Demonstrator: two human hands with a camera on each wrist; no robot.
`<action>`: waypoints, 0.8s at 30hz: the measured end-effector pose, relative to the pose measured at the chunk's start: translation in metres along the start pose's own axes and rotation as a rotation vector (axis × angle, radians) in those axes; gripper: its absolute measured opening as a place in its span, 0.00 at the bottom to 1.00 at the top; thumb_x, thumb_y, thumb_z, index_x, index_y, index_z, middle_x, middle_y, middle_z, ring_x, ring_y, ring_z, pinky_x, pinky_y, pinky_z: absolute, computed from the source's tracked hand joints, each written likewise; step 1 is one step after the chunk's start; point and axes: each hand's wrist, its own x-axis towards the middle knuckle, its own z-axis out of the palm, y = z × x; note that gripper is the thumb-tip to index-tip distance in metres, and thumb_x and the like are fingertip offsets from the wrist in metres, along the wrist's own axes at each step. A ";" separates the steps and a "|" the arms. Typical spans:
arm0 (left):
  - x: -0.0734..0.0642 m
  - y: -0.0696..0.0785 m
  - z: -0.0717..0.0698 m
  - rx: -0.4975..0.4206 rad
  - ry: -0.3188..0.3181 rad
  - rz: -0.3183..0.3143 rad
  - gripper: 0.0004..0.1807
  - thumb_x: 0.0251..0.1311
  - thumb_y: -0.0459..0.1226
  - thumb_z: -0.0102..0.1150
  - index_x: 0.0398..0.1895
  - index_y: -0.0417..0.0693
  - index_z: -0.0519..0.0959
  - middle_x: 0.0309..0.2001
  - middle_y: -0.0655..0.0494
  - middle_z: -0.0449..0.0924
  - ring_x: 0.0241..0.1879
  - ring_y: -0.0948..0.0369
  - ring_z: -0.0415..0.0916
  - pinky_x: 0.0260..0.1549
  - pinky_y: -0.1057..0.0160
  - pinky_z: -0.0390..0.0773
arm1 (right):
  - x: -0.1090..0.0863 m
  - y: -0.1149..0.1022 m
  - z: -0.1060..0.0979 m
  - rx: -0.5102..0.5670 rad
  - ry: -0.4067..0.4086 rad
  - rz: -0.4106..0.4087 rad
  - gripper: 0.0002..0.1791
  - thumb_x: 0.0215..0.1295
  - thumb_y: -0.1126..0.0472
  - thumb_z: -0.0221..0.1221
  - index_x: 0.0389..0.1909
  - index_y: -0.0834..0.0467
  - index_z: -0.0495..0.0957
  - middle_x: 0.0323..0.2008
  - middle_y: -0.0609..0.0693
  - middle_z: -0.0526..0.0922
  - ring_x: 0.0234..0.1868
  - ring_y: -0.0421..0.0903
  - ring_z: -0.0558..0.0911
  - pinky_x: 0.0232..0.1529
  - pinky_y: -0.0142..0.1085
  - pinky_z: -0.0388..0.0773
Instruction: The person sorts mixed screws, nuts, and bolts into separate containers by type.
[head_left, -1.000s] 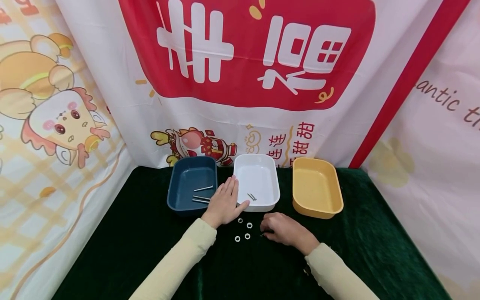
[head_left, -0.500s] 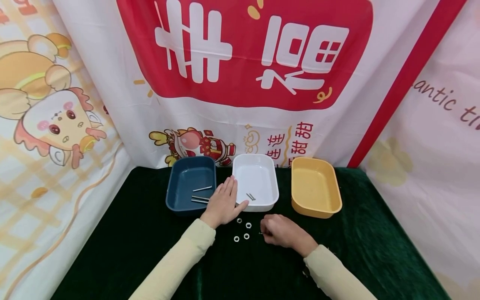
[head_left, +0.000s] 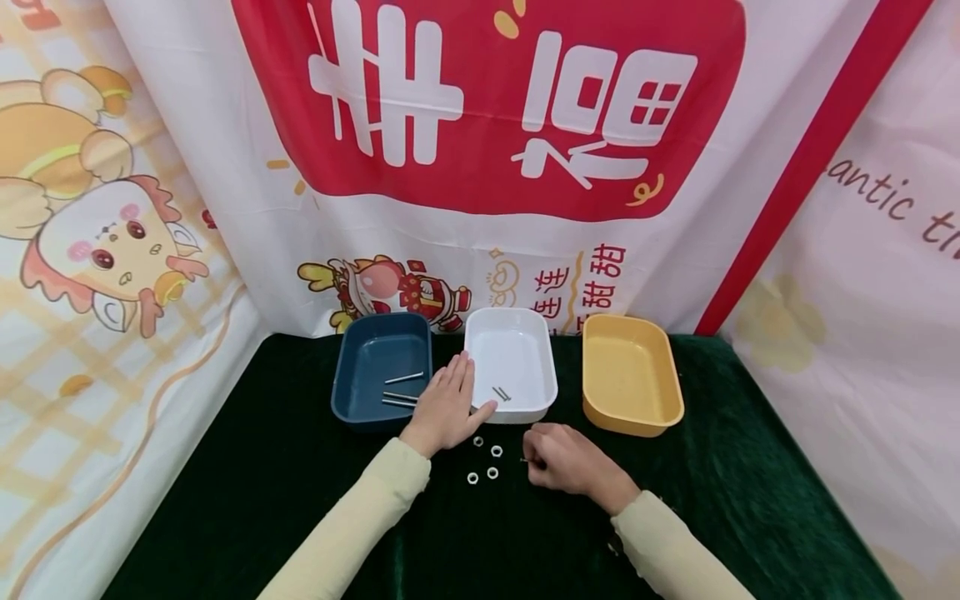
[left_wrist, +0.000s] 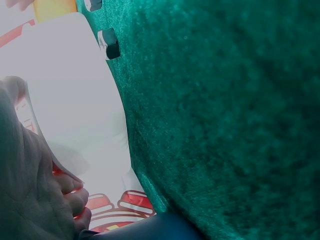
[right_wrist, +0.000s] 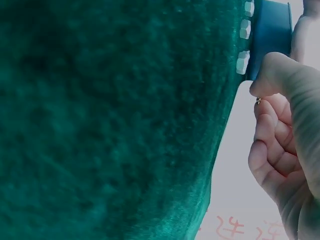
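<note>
My left hand lies with straight fingers on the left and front rim of the white bin, near the right side of the blue bin. Two small thin screws lie in the white bin, and several longer bolts in the blue one. In front of the white bin, my right hand pinches a tiny screw between thumb and index finger. Only a brassy bit of this screw shows in the right wrist view. Left of that hand, several hex nuts rest on the cloth.
A yellow bin stands to the right of the white one. Dark green velvet cloth covers the table. Behind the bins hangs a printed red and white banner, with patterned fabric at both sides.
My right hand has turned and risen slightly from the cloth, with the tiny screw in its pinch. The left hand stays on the white bin.
</note>
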 end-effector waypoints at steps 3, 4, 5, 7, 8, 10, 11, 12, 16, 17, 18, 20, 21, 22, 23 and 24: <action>0.000 -0.001 0.000 0.001 -0.007 -0.004 0.53 0.77 0.69 0.33 0.85 0.36 0.46 0.87 0.43 0.40 0.87 0.48 0.40 0.84 0.47 0.49 | 0.000 -0.002 -0.003 -0.010 0.050 -0.020 0.08 0.61 0.61 0.70 0.31 0.46 0.79 0.28 0.36 0.75 0.28 0.30 0.72 0.30 0.25 0.74; 0.000 -0.001 0.000 -0.001 -0.008 -0.006 0.53 0.77 0.69 0.33 0.85 0.36 0.46 0.87 0.43 0.40 0.87 0.48 0.40 0.84 0.47 0.49 | 0.001 -0.003 -0.004 -0.013 0.066 -0.025 0.09 0.60 0.61 0.70 0.30 0.46 0.78 0.28 0.36 0.75 0.28 0.30 0.72 0.31 0.26 0.74; 0.000 -0.001 0.001 -0.001 -0.007 -0.006 0.53 0.77 0.69 0.33 0.85 0.36 0.46 0.87 0.43 0.40 0.87 0.48 0.40 0.84 0.47 0.49 | 0.001 -0.004 -0.006 -0.018 0.079 -0.027 0.09 0.60 0.61 0.70 0.30 0.46 0.78 0.28 0.35 0.75 0.28 0.30 0.72 0.31 0.26 0.74; 0.000 -0.001 0.002 0.000 -0.004 -0.006 0.53 0.77 0.69 0.33 0.85 0.37 0.46 0.87 0.43 0.40 0.87 0.49 0.40 0.84 0.47 0.49 | 0.001 -0.006 -0.009 -0.010 0.103 -0.027 0.09 0.60 0.62 0.70 0.30 0.46 0.78 0.28 0.35 0.75 0.28 0.30 0.73 0.32 0.26 0.75; 0.000 -0.001 0.002 0.000 -0.001 -0.003 0.53 0.77 0.69 0.33 0.85 0.37 0.46 0.87 0.43 0.40 0.87 0.49 0.41 0.84 0.47 0.49 | 0.001 -0.006 -0.010 -0.006 0.112 -0.029 0.09 0.59 0.62 0.70 0.29 0.46 0.78 0.28 0.35 0.76 0.29 0.30 0.73 0.32 0.26 0.75; 0.000 -0.001 0.003 0.005 0.003 0.000 0.53 0.77 0.69 0.32 0.85 0.37 0.47 0.87 0.43 0.41 0.87 0.49 0.41 0.84 0.47 0.49 | 0.002 -0.007 -0.013 0.006 0.126 -0.023 0.09 0.60 0.62 0.69 0.30 0.46 0.79 0.28 0.36 0.77 0.29 0.30 0.73 0.33 0.26 0.76; 0.000 -0.001 0.003 0.006 0.003 0.001 0.53 0.77 0.69 0.32 0.85 0.36 0.47 0.87 0.43 0.41 0.87 0.48 0.41 0.84 0.47 0.49 | 0.002 -0.007 -0.014 0.015 0.131 -0.020 0.09 0.60 0.62 0.69 0.30 0.46 0.79 0.28 0.36 0.77 0.29 0.30 0.73 0.33 0.26 0.76; -0.001 -0.001 0.003 0.008 0.003 0.001 0.53 0.77 0.69 0.32 0.85 0.37 0.47 0.87 0.43 0.41 0.87 0.49 0.41 0.84 0.47 0.49 | 0.003 -0.007 -0.016 0.025 0.138 -0.020 0.09 0.60 0.63 0.69 0.30 0.47 0.79 0.28 0.37 0.77 0.29 0.30 0.74 0.32 0.26 0.76; -0.001 0.000 0.000 -0.004 0.006 0.006 0.52 0.77 0.69 0.34 0.85 0.36 0.47 0.87 0.42 0.42 0.87 0.48 0.42 0.84 0.47 0.50 | 0.005 -0.008 -0.024 0.020 0.167 -0.033 0.08 0.61 0.63 0.68 0.31 0.48 0.79 0.28 0.39 0.77 0.28 0.30 0.73 0.31 0.26 0.75; -0.001 0.000 0.000 -0.010 0.007 0.007 0.52 0.77 0.68 0.35 0.85 0.36 0.47 0.87 0.42 0.42 0.87 0.48 0.42 0.84 0.46 0.50 | 0.006 -0.008 -0.026 0.014 0.177 -0.039 0.08 0.61 0.63 0.68 0.31 0.49 0.79 0.28 0.39 0.77 0.28 0.30 0.73 0.31 0.26 0.75; -0.001 0.000 0.001 -0.014 0.009 0.009 0.52 0.77 0.68 0.35 0.85 0.36 0.48 0.87 0.42 0.42 0.87 0.48 0.42 0.84 0.46 0.50 | 0.007 -0.008 -0.028 0.007 0.187 -0.044 0.08 0.60 0.64 0.69 0.30 0.49 0.79 0.28 0.39 0.76 0.28 0.30 0.73 0.31 0.26 0.75; -0.001 -0.001 0.002 -0.022 0.016 0.014 0.51 0.78 0.67 0.37 0.85 0.35 0.49 0.87 0.41 0.43 0.87 0.47 0.42 0.84 0.45 0.51 | 0.009 -0.009 -0.031 -0.002 0.199 -0.046 0.08 0.60 0.64 0.69 0.30 0.49 0.79 0.28 0.39 0.77 0.28 0.30 0.73 0.31 0.25 0.75; -0.002 -0.001 0.002 -0.019 0.019 0.014 0.51 0.78 0.66 0.37 0.85 0.35 0.49 0.87 0.41 0.43 0.87 0.47 0.43 0.84 0.46 0.51 | 0.010 -0.009 -0.032 -0.002 0.205 -0.045 0.09 0.60 0.64 0.69 0.30 0.50 0.79 0.28 0.39 0.77 0.28 0.31 0.73 0.30 0.25 0.75; -0.002 -0.001 0.002 -0.021 0.022 0.015 0.51 0.78 0.66 0.38 0.85 0.34 0.49 0.87 0.41 0.43 0.87 0.46 0.43 0.84 0.45 0.51 | 0.011 -0.009 -0.034 -0.004 0.212 -0.045 0.09 0.60 0.64 0.69 0.30 0.50 0.79 0.28 0.39 0.77 0.28 0.31 0.73 0.30 0.25 0.75; -0.002 -0.001 0.003 -0.023 0.027 0.016 0.51 0.78 0.65 0.39 0.84 0.34 0.50 0.87 0.41 0.44 0.87 0.46 0.43 0.84 0.45 0.52 | 0.012 -0.009 -0.036 -0.009 0.220 -0.043 0.09 0.60 0.64 0.69 0.30 0.50 0.79 0.28 0.39 0.77 0.28 0.31 0.73 0.31 0.25 0.75; -0.002 0.000 0.002 -0.021 0.028 0.016 0.50 0.78 0.65 0.39 0.84 0.34 0.50 0.87 0.41 0.44 0.87 0.46 0.44 0.83 0.45 0.52 | 0.013 -0.009 -0.037 -0.013 0.229 -0.042 0.08 0.60 0.64 0.69 0.30 0.50 0.79 0.28 0.39 0.77 0.28 0.31 0.73 0.31 0.25 0.76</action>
